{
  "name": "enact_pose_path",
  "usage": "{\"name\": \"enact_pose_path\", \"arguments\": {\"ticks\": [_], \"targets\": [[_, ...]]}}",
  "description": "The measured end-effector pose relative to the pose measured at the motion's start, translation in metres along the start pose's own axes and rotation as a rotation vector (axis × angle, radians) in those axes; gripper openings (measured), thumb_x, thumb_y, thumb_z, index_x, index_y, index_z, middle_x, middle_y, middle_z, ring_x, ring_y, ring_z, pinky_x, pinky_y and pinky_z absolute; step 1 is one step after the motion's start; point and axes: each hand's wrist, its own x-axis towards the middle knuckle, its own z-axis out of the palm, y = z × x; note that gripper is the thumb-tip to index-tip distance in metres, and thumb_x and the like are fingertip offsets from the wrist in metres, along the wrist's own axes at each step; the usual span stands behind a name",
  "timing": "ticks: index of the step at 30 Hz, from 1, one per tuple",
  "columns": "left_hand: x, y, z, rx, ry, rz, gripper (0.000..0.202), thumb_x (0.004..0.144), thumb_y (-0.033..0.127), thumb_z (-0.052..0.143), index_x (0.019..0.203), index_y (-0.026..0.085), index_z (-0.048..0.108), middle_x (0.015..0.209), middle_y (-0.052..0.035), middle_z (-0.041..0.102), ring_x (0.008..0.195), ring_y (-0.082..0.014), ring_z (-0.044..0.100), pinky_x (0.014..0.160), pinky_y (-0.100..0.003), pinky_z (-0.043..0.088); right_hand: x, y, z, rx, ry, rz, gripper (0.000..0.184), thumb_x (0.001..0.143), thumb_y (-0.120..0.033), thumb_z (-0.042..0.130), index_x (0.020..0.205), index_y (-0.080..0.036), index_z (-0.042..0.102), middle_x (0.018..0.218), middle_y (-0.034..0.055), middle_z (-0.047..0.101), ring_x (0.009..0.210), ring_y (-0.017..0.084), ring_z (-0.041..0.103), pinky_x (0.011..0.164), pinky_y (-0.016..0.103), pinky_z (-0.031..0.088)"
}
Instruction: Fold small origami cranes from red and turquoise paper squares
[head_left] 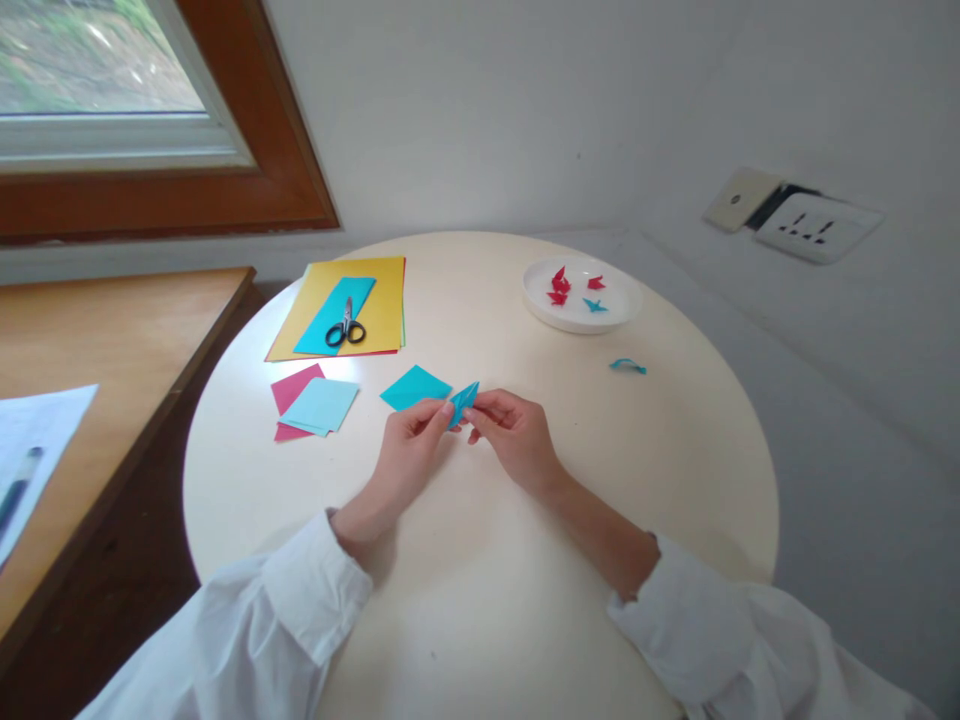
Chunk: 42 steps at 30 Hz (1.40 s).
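Between my two hands is a small folded piece of blue paper (464, 398), narrow and pointed at its upper end. My left hand (415, 440) pinches its left side between thumb and fingers. On the other side, the thumb and fingertips of my right hand (516, 432) are closed on its lower right edge. Just behind my left hand, a flat blue paper square (414, 386) lies on the table. The fingers beneath the folded paper are partly hidden.
The round white table (480, 580) carries pale blue squares (322, 405) over red squares (298, 386). Scissors (346, 328) lie on a blue strip (360, 297) atop yellow sheets (386, 300). A white dish (544, 318) holds small red and blue folded papers; a blue scrap (628, 366) lies nearby.
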Motion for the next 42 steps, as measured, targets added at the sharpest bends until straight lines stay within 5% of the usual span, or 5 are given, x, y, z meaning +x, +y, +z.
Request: {"name": "enact_pose_path", "arguments": {"ticks": [38,42], "targets": [[-0.0008,0.0017,0.0028,0.114,-0.019,0.018,0.023,0.077,0.036,0.061,0.065,0.017,0.061,0.063,-0.0016,0.062,0.062,-0.0149,0.054,0.058,-0.027,0.042,-0.0001,0.0010,0.0022,-0.059,0.040,0.039,0.014,0.065,-0.029,0.069,0.063,-0.017,0.062,0.058,-0.0011,0.062,0.051,0.010,0.054,0.050,0.025,0.045],[0.0013,0.0002,0.0018,0.128,-0.004,-0.001,0.022,0.076,0.033,0.060,0.062,0.016,0.060,0.060,-0.0008,0.059,0.058,-0.0135,0.053,0.056,-0.026,0.041,0.0005,0.0042,-0.0016,-0.153,0.077,-0.030,0.021,0.067,-0.029,0.069,0.084,-0.019,0.062,0.075,0.0008,0.063,0.068,0.013,0.059,0.056,0.025,0.048]]}}
